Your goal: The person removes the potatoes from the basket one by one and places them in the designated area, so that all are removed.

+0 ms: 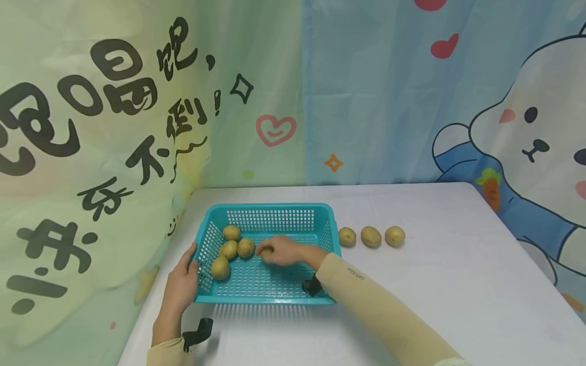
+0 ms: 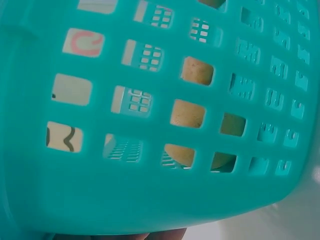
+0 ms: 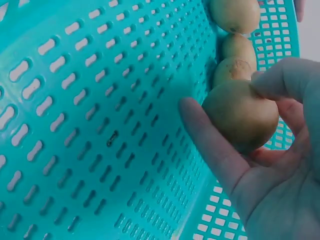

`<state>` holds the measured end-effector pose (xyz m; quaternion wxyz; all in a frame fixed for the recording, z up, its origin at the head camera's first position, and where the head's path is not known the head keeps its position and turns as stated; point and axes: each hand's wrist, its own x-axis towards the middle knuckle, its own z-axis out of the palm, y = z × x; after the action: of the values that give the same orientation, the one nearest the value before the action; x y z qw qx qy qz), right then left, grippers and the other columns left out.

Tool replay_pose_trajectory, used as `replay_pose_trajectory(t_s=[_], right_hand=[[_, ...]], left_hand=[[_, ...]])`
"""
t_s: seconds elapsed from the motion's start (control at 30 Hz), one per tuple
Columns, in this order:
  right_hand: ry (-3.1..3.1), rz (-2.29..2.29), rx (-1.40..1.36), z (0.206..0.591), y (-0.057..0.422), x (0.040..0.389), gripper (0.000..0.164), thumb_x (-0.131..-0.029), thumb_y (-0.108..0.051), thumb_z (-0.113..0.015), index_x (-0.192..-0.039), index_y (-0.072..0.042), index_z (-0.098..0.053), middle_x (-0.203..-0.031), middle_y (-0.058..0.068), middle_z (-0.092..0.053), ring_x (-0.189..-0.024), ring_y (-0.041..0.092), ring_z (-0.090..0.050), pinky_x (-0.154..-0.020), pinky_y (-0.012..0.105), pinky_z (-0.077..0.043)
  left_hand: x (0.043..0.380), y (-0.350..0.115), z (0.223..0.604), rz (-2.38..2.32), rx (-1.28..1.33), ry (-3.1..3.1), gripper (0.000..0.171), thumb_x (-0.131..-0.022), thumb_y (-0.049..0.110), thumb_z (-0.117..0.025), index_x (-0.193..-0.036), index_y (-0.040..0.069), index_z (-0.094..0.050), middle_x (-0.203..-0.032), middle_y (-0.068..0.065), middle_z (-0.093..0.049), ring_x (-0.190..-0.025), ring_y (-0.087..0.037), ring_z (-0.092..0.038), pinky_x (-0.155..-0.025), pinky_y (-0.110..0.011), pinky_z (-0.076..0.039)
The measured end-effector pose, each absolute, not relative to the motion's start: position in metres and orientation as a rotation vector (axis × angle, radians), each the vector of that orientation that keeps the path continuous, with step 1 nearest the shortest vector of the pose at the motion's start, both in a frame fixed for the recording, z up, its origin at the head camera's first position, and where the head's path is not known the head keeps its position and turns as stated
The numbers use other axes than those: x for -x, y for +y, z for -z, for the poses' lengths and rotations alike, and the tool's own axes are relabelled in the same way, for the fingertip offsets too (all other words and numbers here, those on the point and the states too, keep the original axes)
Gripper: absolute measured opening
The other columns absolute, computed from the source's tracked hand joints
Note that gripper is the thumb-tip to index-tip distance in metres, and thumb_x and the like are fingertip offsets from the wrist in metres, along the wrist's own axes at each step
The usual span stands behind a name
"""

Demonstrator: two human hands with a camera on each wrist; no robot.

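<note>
A turquoise plastic basket (image 1: 265,300) with perforated walls stands on the table. At its left rim my left hand (image 1: 182,282) holds on, and in the left wrist view only part of its fingers (image 2: 167,234) shows at the basket's edge. Inside the basket my right hand (image 1: 286,251) grips a potato (image 3: 240,117) between thumb and fingers, low over the basket floor. Several other potatoes (image 1: 220,268) lie together in the left part of the basket, one of them (image 1: 246,247) just left of the held one.
Three potatoes lie in a row on the white table (image 1: 435,295) right of the basket: one near its wall (image 1: 347,237), a middle one (image 1: 371,237) and a right one (image 1: 394,236). A printed curtain (image 1: 366,101) hangs behind the table and along its left.
</note>
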<state>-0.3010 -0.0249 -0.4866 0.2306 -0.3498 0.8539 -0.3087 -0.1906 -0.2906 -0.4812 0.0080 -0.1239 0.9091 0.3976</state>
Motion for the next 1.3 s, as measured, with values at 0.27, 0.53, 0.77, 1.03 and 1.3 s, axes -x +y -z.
replay_pose_trajectory(t_s=[0.27,0.53,0.77,1.03,1.3], right_hand=[[2.401,0.836,0.98,0.489,-0.019,0.305,0.061,-0.073,0.011,-0.068,-0.129,-0.012,-0.06,-0.121,0.0,-0.062,-0.092,0.012,-0.054,-0.075,0.026,-0.046],[2.445,0.897,0.937,0.482,-0.016,0.303,0.053,-0.076,0.001,-0.074,-0.125,-0.009,-0.055,-0.112,0.003,-0.058,-0.089,0.015,-0.055,-0.071,0.028,-0.048],[2.468,0.931,1.019,0.463,-0.016,0.295,0.051,-0.076,0.002,-0.072,-0.122,-0.012,-0.055,-0.115,0.002,-0.059,-0.09,0.014,-0.054,-0.073,0.026,-0.048],[2.489,0.961,1.075,0.445,-0.005,0.294,0.049,-0.081,-0.002,-0.072,-0.125,-0.011,-0.054,-0.123,0.003,-0.057,-0.096,0.015,-0.055,-0.076,0.027,-0.048],[2.554,1.022,1.036,0.432,0.019,0.293,0.049,-0.083,-0.006,-0.074,-0.128,-0.012,-0.055,-0.127,0.007,-0.052,-0.102,0.02,-0.055,-0.079,0.034,-0.05]], left_hand=[[0.192,-0.289,0.483,-1.215,0.377,2.842,0.052,-0.107,0.025,-0.027,-0.158,0.022,-0.016,-0.157,-0.021,-0.026,-0.126,-0.036,-0.042,-0.096,-0.056,-0.036],[0.193,-0.287,0.483,-1.214,0.372,2.856,0.052,-0.107,0.025,-0.027,-0.158,0.023,-0.017,-0.157,-0.021,-0.028,-0.119,-0.036,-0.044,-0.092,-0.054,-0.038],[0.192,-0.287,0.484,-1.212,0.386,2.848,0.052,-0.107,0.026,-0.027,-0.158,0.024,-0.016,-0.158,-0.02,-0.026,-0.126,-0.036,-0.042,-0.095,-0.056,-0.037],[0.19,-0.288,0.483,-1.212,0.379,2.85,0.052,-0.107,0.026,-0.027,-0.158,0.024,-0.016,-0.158,-0.02,-0.026,-0.122,-0.035,-0.043,-0.093,-0.054,-0.038],[0.188,-0.288,0.481,-1.215,0.398,2.831,0.055,-0.106,0.023,-0.033,-0.158,0.024,-0.015,-0.158,-0.021,-0.025,-0.128,-0.038,-0.04,-0.098,-0.058,-0.036]])
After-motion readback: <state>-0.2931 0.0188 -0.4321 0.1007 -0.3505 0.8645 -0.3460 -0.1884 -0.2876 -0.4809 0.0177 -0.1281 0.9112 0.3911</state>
